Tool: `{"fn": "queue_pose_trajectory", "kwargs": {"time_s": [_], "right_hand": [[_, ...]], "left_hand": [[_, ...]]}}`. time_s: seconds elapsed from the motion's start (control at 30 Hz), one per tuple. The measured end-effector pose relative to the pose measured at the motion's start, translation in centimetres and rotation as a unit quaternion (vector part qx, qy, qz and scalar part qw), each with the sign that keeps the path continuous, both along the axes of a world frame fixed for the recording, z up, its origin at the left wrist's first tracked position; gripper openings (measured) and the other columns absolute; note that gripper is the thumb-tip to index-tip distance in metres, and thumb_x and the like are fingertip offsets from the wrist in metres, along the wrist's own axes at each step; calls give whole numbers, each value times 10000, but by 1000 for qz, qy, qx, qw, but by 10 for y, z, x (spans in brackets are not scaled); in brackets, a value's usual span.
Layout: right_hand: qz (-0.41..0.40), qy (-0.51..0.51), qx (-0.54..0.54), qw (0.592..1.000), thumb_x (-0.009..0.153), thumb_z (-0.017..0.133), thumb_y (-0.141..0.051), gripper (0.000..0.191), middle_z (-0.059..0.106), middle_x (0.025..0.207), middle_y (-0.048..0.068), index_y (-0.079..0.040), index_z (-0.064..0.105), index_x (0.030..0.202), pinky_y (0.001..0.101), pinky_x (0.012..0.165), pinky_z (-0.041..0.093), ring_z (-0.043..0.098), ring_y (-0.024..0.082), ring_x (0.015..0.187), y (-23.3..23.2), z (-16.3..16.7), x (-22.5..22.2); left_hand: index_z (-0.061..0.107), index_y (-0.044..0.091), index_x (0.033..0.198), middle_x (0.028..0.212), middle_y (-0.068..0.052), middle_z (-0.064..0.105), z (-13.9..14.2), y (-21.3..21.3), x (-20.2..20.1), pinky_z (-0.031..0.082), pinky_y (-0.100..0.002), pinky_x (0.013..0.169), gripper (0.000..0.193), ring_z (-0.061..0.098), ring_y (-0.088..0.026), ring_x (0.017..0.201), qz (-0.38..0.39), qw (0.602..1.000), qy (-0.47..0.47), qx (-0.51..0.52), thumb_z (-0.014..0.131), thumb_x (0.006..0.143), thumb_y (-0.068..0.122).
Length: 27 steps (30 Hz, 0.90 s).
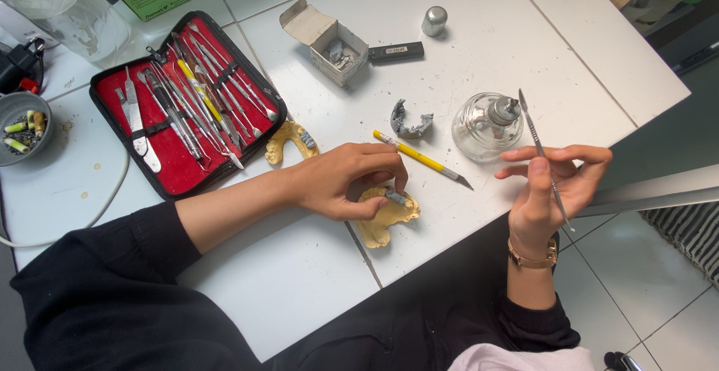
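Both arms wear black sleeves of a soft, matte cloth. The left sleeve (112, 281) is loose and wide, pushed up so that the forearm is bare from about the elbow down to the left hand (344, 180); its cuff edge folds in soft creases. The right sleeve (535, 322) is pushed up only a little way above the wrist (its cuff bunches in a thick roll). On the right wrist, just below the right hand (550, 184), sits a gold-coloured bracelet (533, 257), flat and band-like. A bit of pale pink cloth (517, 358) shows at the bottom edge.
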State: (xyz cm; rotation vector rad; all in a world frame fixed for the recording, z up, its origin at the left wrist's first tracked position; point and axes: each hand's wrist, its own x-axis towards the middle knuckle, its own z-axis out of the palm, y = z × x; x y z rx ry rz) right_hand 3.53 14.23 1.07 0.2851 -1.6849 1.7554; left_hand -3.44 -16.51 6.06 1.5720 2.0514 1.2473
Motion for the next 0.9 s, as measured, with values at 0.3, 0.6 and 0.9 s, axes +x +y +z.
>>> {"fn": "queue_pose_trajectory", "kwargs": {"time_s": [0.3,0.6,0.9], "right_hand": [[122,23,141,982,951,628,79,244,734,883,172,-56,463,1069,317,746,626,746,253,830,-54,13,44],[169,42,216,961,833,711,99,317,683,779,84,-58,488,994,406,835,673,706,194,801,-67,16,43],[163,49,265,949,832,689,90,284,656,691,63,-70,454,844,444,856,692,686,153,674,-68,14,40]], "left_hand": [[585,68,1029,879,-23,544,0,-2,-6,498,-330,737,287,573,-169,806,-11,1000,0,26,688,829,247],[669,120,1203,733,21,527,8,-5,-3,451,-324,658,655,579,-155,724,5,999,-16,-45,817,722,540],[666,133,1264,922,8,671,-2,-4,-3,503,-345,867,842,630,-191,948,-16,998,56,-33,899,633,640]]}}
